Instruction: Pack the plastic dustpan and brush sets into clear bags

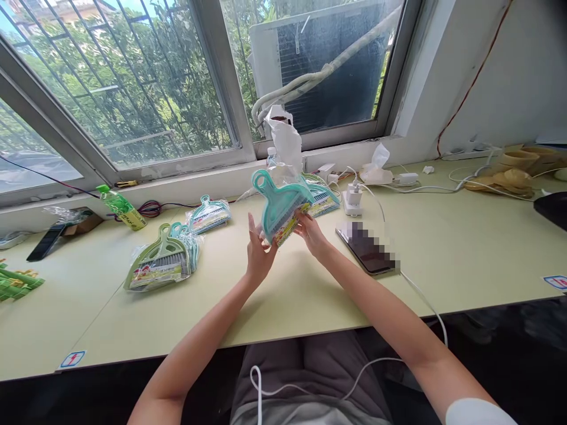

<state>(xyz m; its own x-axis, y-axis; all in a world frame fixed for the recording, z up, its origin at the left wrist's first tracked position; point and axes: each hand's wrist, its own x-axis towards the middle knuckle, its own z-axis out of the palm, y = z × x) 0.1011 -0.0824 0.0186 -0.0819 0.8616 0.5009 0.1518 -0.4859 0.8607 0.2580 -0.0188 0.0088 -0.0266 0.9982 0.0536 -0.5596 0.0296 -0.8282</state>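
Note:
A teal mini dustpan and brush set (pixel 283 206) with a printed label is held up above the table, its handle pointing away from me. My left hand (pixel 259 251) grips its lower left corner, thumb on the label side. At its right edge my right hand (pixel 310 233) is closed on the label end. Behind it another teal set (pixel 323 198) lies on the table, partly hidden. To the left are a green bagged dustpan and brush set (pixel 162 262), with teal ones tucked behind it, and a bagged teal set (pixel 209 213).
A phone (pixel 370 251) lies right of my hands, with a charging cable crossing the table edge. A white plug adapter (pixel 353 198) stands behind it. A green bottle (pixel 121 206) lies at the back left. A crumpled white bag (pixel 286 141) stands by the window.

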